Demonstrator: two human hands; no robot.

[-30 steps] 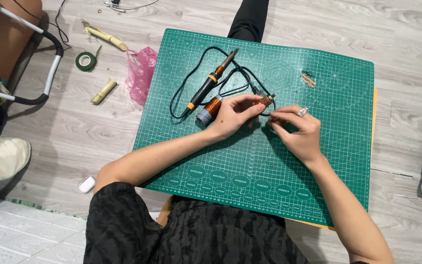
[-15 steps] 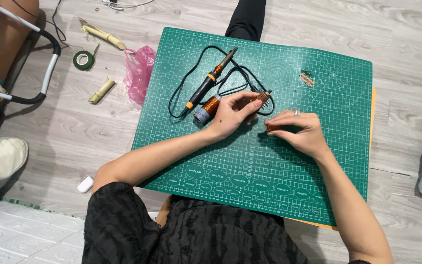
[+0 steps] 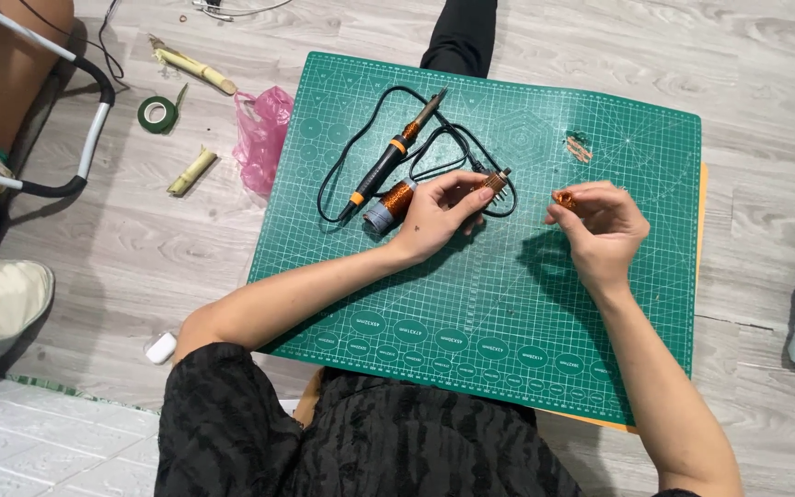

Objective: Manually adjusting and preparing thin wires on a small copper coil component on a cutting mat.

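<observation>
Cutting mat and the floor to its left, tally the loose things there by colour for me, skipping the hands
Green: 2, the cutting mat and the tape roll.
Pink: 1, the plastic bag.
Copper-orange: 2, the wire spool and the wire scrap.
Black and orange: 1, the soldering iron.
Pale yellow-green: 2, stalk pieces.
Total: 8.

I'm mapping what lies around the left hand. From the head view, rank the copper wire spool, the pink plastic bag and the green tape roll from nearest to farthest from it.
1. Copper wire spool: on the green cutting mat, right beside the left hand.
2. Pink plastic bag: on the floor, at the mat's left edge.
3. Green tape roll: on the floor, further left beyond the bag.
</observation>
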